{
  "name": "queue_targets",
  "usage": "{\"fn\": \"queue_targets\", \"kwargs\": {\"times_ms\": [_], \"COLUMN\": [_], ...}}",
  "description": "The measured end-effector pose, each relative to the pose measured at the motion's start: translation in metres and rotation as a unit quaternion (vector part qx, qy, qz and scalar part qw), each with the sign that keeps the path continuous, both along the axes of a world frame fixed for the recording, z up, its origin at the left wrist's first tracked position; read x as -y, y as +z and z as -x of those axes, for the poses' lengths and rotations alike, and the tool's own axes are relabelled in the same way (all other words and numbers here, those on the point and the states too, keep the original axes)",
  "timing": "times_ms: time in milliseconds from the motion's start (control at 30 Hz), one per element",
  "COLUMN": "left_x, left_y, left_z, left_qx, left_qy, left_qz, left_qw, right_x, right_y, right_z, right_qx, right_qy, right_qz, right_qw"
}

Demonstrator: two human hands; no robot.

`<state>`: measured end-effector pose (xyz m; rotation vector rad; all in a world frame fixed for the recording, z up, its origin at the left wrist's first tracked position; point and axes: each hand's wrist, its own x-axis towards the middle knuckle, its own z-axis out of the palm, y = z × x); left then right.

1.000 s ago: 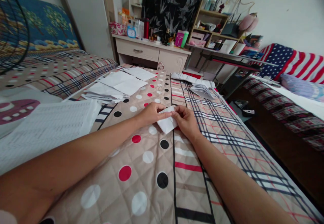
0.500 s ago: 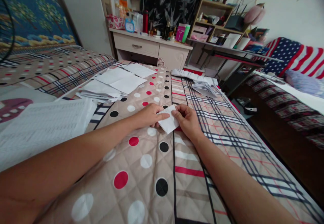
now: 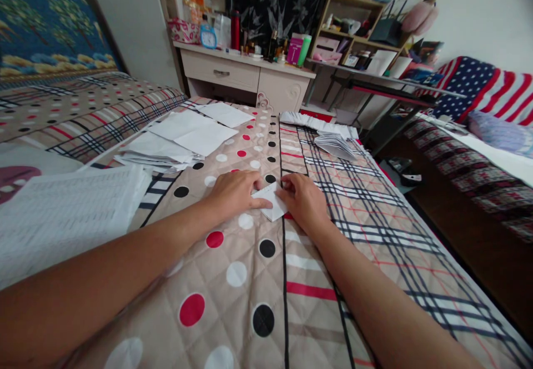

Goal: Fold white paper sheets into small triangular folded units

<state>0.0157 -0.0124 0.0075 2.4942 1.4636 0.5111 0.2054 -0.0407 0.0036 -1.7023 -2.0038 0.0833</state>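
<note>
A small folded piece of white paper point(image 3: 272, 202) lies at the middle of the patterned bedspread point(image 3: 233, 313), between my two hands. My left hand point(image 3: 237, 191) grips its left side, with the thumb on top and the other fingers bent behind. On the opposite side, my right hand point(image 3: 303, 199) pinches the paper's right edge between thumb and curled fingers. The fold under the fingertips is partly hidden.
Loose white sheets point(image 3: 187, 130) lie in a pile at the far left. Closer in is a printed stack of paper point(image 3: 79, 208). Folded papers point(image 3: 335, 145) and a long pleated white row point(image 3: 316, 124) rest at the far right. A dresser point(image 3: 233, 71) stands behind the bed.
The paper now shows a folded-over upper edge and looks smaller. My left hand has shifted slightly left, and the right hand's fingers have curled further over the paper. The view has moved slightly.
</note>
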Motion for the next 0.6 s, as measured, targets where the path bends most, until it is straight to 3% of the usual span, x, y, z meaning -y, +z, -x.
{"fn": "queue_targets", "kwargs": {"times_ms": [133, 300, 600], "left_x": [0.002, -0.004, 0.002], "left_y": [0.001, -0.002, 0.001], "left_z": [-0.003, 0.0, -0.011], "left_qx": [-0.005, -0.005, -0.059], "left_qy": [-0.054, -0.109, -0.069], "left_qz": [-0.079, -0.017, 0.008], "left_qw": [0.995, 0.994, 0.996], "right_x": [0.01, 0.017, 0.015], "right_y": [-0.003, -0.015, -0.021], "right_z": [0.009, 0.013, 0.015], "right_qx": [0.109, 0.155, 0.159], "right_qy": [0.038, -0.02, -0.005], "right_qz": [-0.085, -0.059, -0.058], "right_qw": [0.99, 0.986, 0.986]}}
